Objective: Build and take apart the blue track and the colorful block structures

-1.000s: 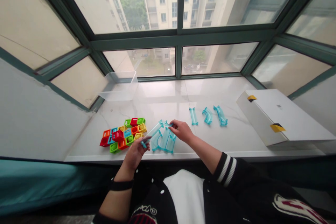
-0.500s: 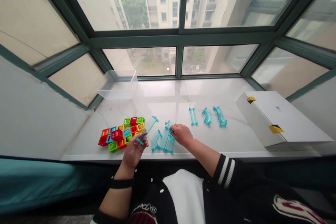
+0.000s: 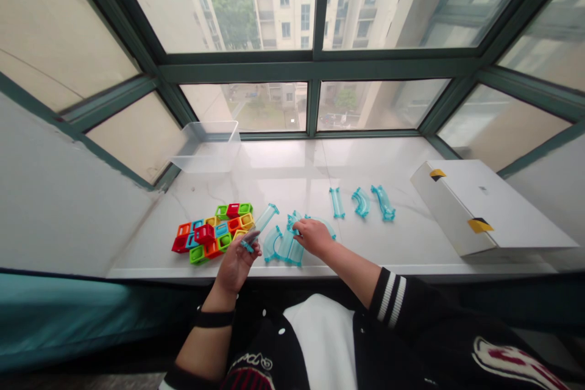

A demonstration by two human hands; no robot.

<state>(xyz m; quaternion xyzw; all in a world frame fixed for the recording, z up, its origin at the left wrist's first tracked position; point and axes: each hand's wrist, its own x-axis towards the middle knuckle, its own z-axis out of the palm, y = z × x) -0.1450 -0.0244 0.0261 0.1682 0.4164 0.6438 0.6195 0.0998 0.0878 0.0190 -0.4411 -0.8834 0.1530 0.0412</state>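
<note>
The clear tub [image 3: 205,164] stands beyond the blocks [image 3: 204,234], up against the window; its thin plastic walls let the window frame show through; far to the right of the blocks lies the white box [image 3: 512,207], lid down and held with yellow-and-black tabs [image 3: 481,225], so its contents are hidden from me. The blocks themselves are glossy, hollow plastic cubes in red, orange, yellow, green and blue, packed edge to edge with one red cube sitting higher; all of it rests on a smooth, pale, faintly veined sill [image 3: 283,164].

My left hand [image 3: 238,262] is just beside the right end of the blocks, its fingers closed around the lower end of a straight track piece [image 3: 265,218]; the piece is see-through pale blue, a long narrow channel with small knobs at its ends, tilted up and away from my palm.

My right hand [image 3: 315,236] is farther right of the blocks, fingers bent down onto the track pile [image 3: 291,250], a jumble of curved and straight lengths; I cannot tell whether the fingertips pinch one. Right of the blocks, past that hand, lie a short straight piece [image 3: 337,202], a tight curve [image 3: 361,202] and a wavy piece [image 3: 384,202], well apart from the pile.
</note>
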